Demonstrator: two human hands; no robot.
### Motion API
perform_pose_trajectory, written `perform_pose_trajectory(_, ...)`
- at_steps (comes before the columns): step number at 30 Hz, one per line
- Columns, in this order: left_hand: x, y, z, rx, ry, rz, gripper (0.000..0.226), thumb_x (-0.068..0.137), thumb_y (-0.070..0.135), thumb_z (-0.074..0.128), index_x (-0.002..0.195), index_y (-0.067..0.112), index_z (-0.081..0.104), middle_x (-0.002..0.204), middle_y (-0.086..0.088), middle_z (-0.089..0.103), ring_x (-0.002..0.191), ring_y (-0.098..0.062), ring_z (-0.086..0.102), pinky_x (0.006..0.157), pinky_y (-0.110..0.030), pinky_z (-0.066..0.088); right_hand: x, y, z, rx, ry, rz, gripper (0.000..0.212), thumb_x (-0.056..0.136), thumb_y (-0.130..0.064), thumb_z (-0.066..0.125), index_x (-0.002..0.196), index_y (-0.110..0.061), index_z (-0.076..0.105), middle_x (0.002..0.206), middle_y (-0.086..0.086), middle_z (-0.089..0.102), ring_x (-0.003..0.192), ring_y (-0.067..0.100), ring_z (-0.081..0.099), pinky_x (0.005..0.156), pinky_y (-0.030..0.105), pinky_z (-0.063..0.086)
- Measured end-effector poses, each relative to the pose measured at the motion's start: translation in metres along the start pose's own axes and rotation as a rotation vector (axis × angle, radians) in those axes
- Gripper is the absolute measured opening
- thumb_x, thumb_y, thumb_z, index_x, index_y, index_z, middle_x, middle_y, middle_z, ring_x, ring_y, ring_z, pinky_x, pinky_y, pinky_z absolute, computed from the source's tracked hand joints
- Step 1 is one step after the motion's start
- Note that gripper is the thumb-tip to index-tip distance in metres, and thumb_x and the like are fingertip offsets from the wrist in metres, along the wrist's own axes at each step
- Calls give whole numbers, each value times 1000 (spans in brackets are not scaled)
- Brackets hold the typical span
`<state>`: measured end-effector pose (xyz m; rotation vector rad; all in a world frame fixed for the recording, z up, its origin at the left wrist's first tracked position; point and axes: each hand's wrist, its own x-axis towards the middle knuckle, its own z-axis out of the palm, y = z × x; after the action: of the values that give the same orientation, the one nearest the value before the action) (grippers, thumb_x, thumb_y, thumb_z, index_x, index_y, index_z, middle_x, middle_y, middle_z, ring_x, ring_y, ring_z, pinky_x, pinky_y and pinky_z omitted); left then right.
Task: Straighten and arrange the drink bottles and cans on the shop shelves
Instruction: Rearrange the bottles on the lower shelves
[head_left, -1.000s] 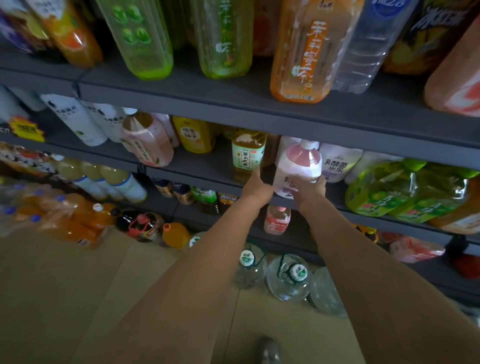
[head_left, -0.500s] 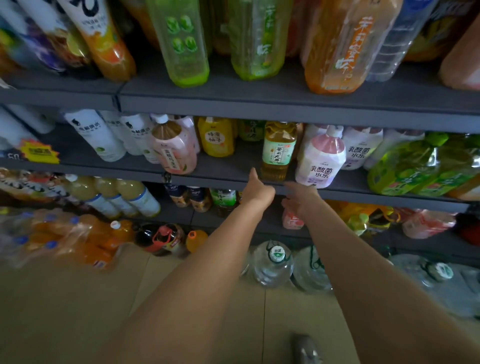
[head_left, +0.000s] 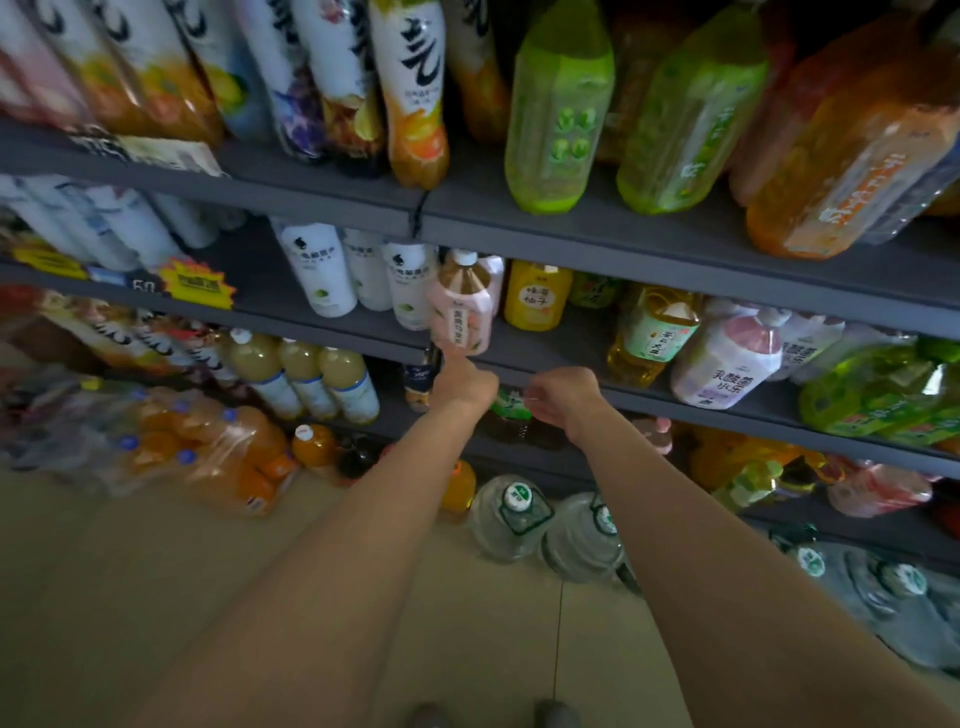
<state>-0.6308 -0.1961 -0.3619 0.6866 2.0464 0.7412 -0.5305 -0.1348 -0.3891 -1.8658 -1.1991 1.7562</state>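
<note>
A pink-labelled tea bottle (head_left: 462, 306) with a white cap stands at the front of the middle shelf (head_left: 675, 400), leaning slightly. My left hand (head_left: 463, 383) is just below it, one finger stretched up and touching the bottle's base. My right hand (head_left: 563, 396) hovers at the shelf's front edge a little to the right, fingers loosely curled and holding nothing. Further right on the same shelf stand an amber bottle with a green label (head_left: 652, 332) and a pink-and-white bottle (head_left: 727, 358). A yellow bottle (head_left: 537, 296) sits behind the tea bottle.
White bottles (head_left: 319, 270) stand left of the tea bottle, green bottles (head_left: 883, 395) at the far right. The upper shelf (head_left: 623, 244) carries tall green and orange bottles. Water jugs (head_left: 511, 519) and a wrapped pack of orange drinks (head_left: 208, 457) lie on the floor.
Both hands let go of the pink-and-white bottle and moved left along the middle shelf. My left hand now touches the pink-labelled tea bottle. The view has swung left.
</note>
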Motion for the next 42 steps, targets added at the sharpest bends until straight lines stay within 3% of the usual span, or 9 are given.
perform_pose_trajectory(4,-10,25,-22,21,19,66,70,92,15,45,150,17,7,148,-14,34,130,-34,40,107,-37,35,-29,-34,3,-41,-31,-54,21,89,-6,52,70,-14,48,71,4,53,62,13,53,58,24,48)
perform_pose_trajectory(12,-31,57,7,70,-55,160,80,90,9,47,150,22,-5,149,-15,31,124,-34,44,100,-40,40,-38,-41,-40,-40,33,-87,27,90,-4,51,68,-16,44,71,1,49,60,11,49,60,21,47)
perform_pose_trajectory(18,-45,61,41,117,-128,155,81,92,10,48,149,19,-9,146,-15,36,127,-33,43,103,-38,37,-31,-25,-70,-17,184,-27,18,86,-4,52,68,-7,49,68,6,52,78,24,59,84,32,52)
perform_pose_trajectory(21,-48,66,52,135,-130,132,83,92,9,49,148,13,-12,144,-16,40,128,-32,42,104,-37,36,-29,-22,-81,80,163,-8,13,89,-3,52,77,-7,51,70,7,53,65,17,55,90,35,51)
perform_pose_trajectory(25,-51,67,63,186,-128,135,81,94,13,47,148,8,-13,144,-16,40,128,-31,43,100,-34,36,-20,-13,-89,-26,221,-46,19,86,-5,53,68,-11,49,70,5,53,59,15,51,63,26,53)
perform_pose_trajectory(27,-52,67,69,201,-134,139,81,94,13,47,148,9,-13,143,-16,41,126,-31,44,99,-35,38,-16,-9,-93,15,247,-28,1,80,-5,57,80,-5,57,74,10,58,61,20,56,69,33,58)
perform_pose_trajectory(31,-56,70,90,222,-162,178,77,94,14,47,150,17,-7,145,-14,38,124,-30,46,91,-33,41,-6,-2,-105,-16,253,-72,22,81,-11,64,101,-7,58,86,9,61,77,22,59,60,26,52)
perform_pose_trajectory(35,-54,69,138,226,-182,251,74,94,14,48,150,22,0,146,-12,38,128,-31,43,101,-37,39,4,16,-145,-17,341,-148,40,82,-19,67,116,0,59,111,15,64,106,29,60,89,36,51)
perform_pose_trajectory(42,-55,77,292,233,-254,359,76,90,12,49,149,33,5,146,-10,38,124,-33,46,102,-41,40,48,91,-285,130,683,-206,79,74,-34,77,133,0,37,138,14,44,128,33,42,105,41,38)
